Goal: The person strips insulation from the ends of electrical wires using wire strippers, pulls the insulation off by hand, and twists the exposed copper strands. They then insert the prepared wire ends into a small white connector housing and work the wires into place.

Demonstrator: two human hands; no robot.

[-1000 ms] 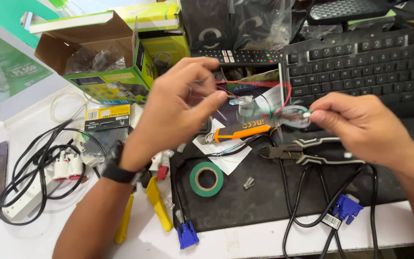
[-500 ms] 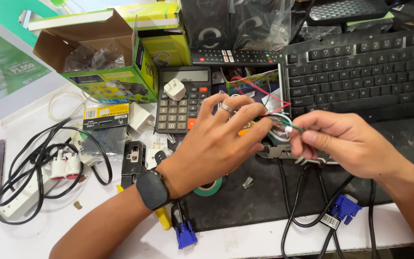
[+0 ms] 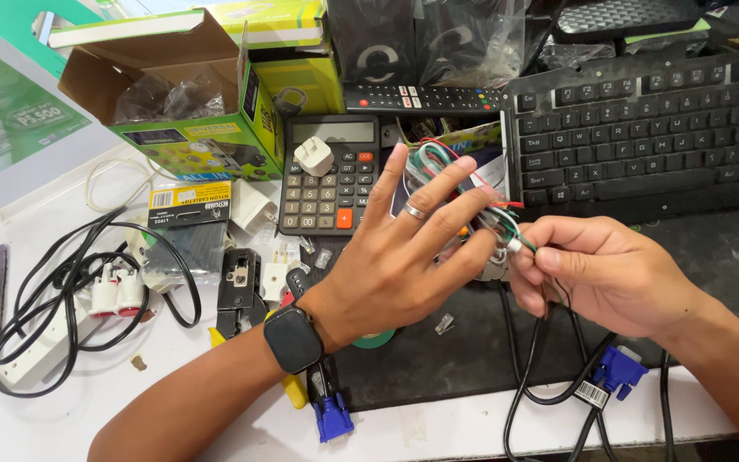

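Note:
My left hand (image 3: 404,257), with a ring and a black smartwatch (image 3: 293,338) at the wrist, is spread over a bundle of thin coloured wires (image 3: 481,214); its lower fingers pinch the bundle while the others are splayed. My right hand (image 3: 600,274) grips the stripped end of the same wires close beside it, fingers closed. Black cables (image 3: 540,359) hang down from the hands to blue connectors (image 3: 617,370). A roll of green tape (image 3: 375,340) lies mostly hidden under my left wrist.
A black calculator (image 3: 327,175) with a white plug on it lies behind my left hand. A black keyboard (image 3: 643,128) is at the right, a remote (image 3: 421,98) and an open green box (image 3: 181,111) behind. A white power strip (image 3: 36,359), black cords and adapters lie left.
My left hand has come down from above the mat onto the wire bundle and spread its fingers. Both hands have closed together around the wires; the pliers on the mat are now covered.

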